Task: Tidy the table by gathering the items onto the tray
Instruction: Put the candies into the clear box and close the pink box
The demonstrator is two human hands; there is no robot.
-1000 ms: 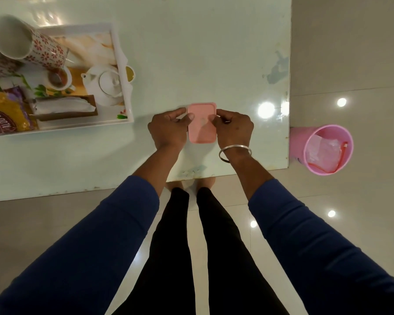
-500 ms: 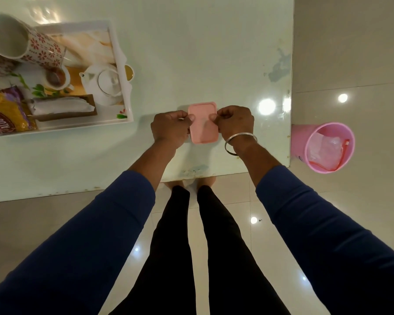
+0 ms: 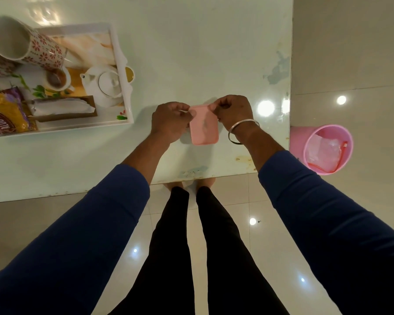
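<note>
Your left hand (image 3: pixel 170 122) and right hand (image 3: pixel 233 110) each form a pinching grip, thumb and fingers closed on the two far corners of a small pink rectangular item (image 3: pixel 204 126). It is a flat piece with rounded corners, and its long axis runs away from you, toward the far side of the worktop (image 3: pixel 191 53). Whether it is lifted clear or resting on the surface cannot be told. The item sits between your hands, near the front edge and toward the right end. The white tray (image 3: pixel 121 64) lies well apart, to your left and slightly farther away, on your left hand's side. It already holds a teapot (image 3: pixel 106 84), floral mugs (image 3: pixel 27 45), a snack packet (image 3: pixel 7 114) and a napkin holder (image 3: pixel 64 108). The carry to the tray would probably travel leftward.
</note>
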